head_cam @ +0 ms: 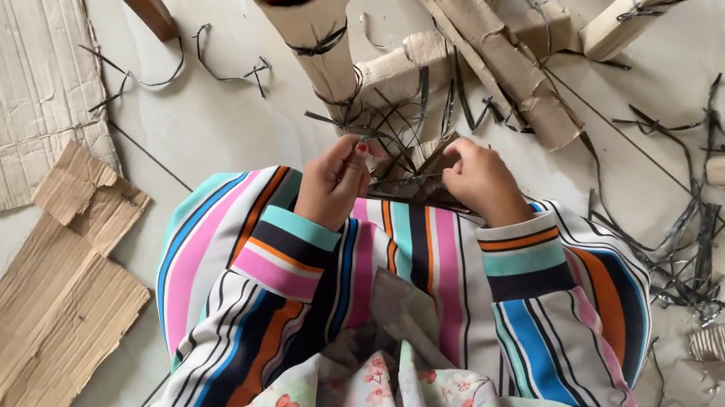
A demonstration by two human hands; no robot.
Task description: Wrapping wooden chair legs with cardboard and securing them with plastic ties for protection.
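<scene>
My left hand (334, 179) and right hand (482, 182) sit close together over my lap, both working a tangle of dark plastic straps (405, 157) between them. Each grip is curled tight, fingers pinched on the straps. At twelve o'clock from my hands stands a cardboard-wrapped furniture leg (320, 35). Flat cardboard pieces (60, 281) lie on the floor at eight o'clock; cut strap scraps (697, 259) lie at three o'clock.

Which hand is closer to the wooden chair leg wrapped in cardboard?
Left. The left hand sits just below the cardboard-wrapped leg, by its dark straps. The right hand is farther to the side, across the tangle of straps.
</scene>
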